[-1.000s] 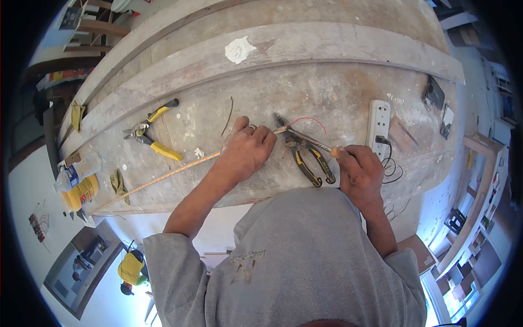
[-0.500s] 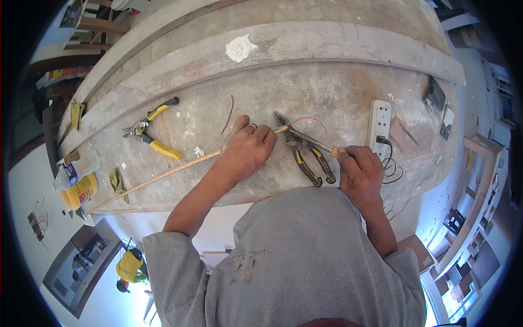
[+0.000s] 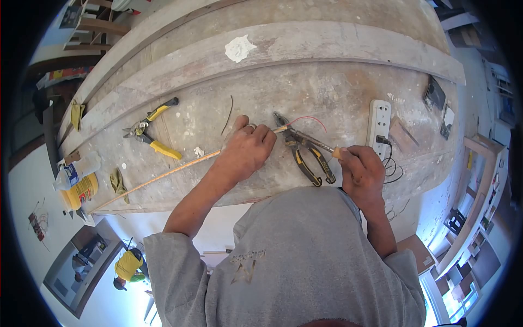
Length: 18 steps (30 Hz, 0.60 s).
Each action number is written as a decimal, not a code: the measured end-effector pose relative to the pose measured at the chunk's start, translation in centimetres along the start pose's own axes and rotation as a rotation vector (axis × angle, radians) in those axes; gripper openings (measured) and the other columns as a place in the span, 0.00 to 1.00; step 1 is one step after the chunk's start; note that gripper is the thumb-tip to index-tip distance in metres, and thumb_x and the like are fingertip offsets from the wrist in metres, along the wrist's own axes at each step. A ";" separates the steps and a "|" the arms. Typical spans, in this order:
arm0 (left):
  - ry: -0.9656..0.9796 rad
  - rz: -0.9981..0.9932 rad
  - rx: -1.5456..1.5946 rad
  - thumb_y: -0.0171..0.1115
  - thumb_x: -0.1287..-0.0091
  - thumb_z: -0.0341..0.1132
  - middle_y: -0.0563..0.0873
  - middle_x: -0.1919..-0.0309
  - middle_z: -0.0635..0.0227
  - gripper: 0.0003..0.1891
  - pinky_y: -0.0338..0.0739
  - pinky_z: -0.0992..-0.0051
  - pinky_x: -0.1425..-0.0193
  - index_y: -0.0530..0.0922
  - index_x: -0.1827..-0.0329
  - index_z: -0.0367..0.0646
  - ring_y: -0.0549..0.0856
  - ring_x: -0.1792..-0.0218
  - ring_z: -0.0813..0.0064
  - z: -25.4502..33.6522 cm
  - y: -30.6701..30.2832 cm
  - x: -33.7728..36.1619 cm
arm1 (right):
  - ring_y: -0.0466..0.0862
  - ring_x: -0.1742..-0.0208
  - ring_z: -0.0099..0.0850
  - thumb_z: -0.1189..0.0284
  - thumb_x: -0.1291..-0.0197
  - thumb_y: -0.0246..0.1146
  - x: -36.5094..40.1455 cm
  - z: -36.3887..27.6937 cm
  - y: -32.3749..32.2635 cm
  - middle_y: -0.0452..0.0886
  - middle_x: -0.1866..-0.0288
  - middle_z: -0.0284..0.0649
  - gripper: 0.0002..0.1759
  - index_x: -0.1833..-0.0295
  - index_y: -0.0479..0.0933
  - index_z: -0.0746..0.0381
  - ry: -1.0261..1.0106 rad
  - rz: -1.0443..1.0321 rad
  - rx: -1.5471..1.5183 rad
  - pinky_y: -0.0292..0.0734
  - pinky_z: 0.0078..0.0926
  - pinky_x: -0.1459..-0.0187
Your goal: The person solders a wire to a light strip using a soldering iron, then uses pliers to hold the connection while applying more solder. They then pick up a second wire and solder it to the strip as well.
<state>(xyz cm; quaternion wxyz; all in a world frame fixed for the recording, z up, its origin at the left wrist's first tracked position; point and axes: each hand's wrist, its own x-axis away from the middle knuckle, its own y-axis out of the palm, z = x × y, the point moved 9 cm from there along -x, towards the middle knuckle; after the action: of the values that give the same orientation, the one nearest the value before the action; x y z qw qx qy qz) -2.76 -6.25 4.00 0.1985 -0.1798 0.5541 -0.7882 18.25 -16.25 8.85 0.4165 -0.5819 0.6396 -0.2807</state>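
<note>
My left hand is closed on the end of a thin yellow-orange LED strip, which runs back to the table's lower left. A red wire curves out from that end. My right hand grips a soldering iron by its light handle, with the shaft pointing left toward the strip's end. Beneath the shaft lie black-and-yellow pliers, their handles spread toward me. Whether the iron's tip touches the strip is too small to tell.
Yellow-handled snips and a loose dark wire lie to the left. At right are a white power strip with a plug in it and a black device. Bottles stand at far left. A person in yellow is below left.
My hands and the tools stay almost where they were, with only a slight shift of my right hand. The person in yellow has moved a little to the left.
</note>
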 end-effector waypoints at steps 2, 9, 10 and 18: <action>0.000 0.004 -0.002 0.65 0.38 0.25 0.86 0.60 0.61 0.13 0.75 0.59 0.36 0.84 0.50 0.38 0.88 0.64 0.58 0.0 0.0 0.0 | 0.88 0.57 0.41 0.84 0.47 0.74 -0.1 0.0 0.0 0.86 0.55 0.40 0.19 0.48 0.88 0.62 0.002 -0.005 -0.006 0.83 0.39 0.56; -0.006 0.016 -0.001 0.65 0.37 0.25 0.86 0.60 0.61 0.13 0.75 0.59 0.35 0.84 0.50 0.38 0.88 0.64 0.58 -0.1 0.1 0.1 | 0.87 0.57 0.41 0.84 0.47 0.74 -0.3 -0.3 0.3 0.86 0.55 0.40 0.20 0.47 0.89 0.62 -0.015 -0.012 -0.003 0.82 0.39 0.57; -0.007 0.016 -0.004 0.65 0.37 0.26 0.86 0.60 0.61 0.13 0.75 0.59 0.36 0.84 0.49 0.38 0.88 0.64 0.58 -0.1 0.1 0.1 | 0.87 0.57 0.41 0.84 0.47 0.74 -0.3 -0.3 0.3 0.86 0.55 0.40 0.20 0.47 0.89 0.63 -0.018 -0.014 0.000 0.81 0.40 0.57; 0.023 0.105 0.001 0.66 0.38 0.28 0.83 0.64 0.60 0.07 0.74 0.58 0.37 0.82 0.58 0.40 0.87 0.66 0.60 0.2 -0.4 0.1 | 0.88 0.58 0.43 0.86 0.48 0.76 -0.4 -0.3 0.4 0.87 0.56 0.44 0.21 0.47 0.88 0.65 -0.013 -0.024 -0.016 0.84 0.40 0.58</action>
<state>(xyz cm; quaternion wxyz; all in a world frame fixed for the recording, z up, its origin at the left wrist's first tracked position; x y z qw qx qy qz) -2.82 -6.38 4.42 0.2333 -0.1415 0.5645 -0.7790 17.77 -15.83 8.80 0.4125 -0.5946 0.6322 -0.2768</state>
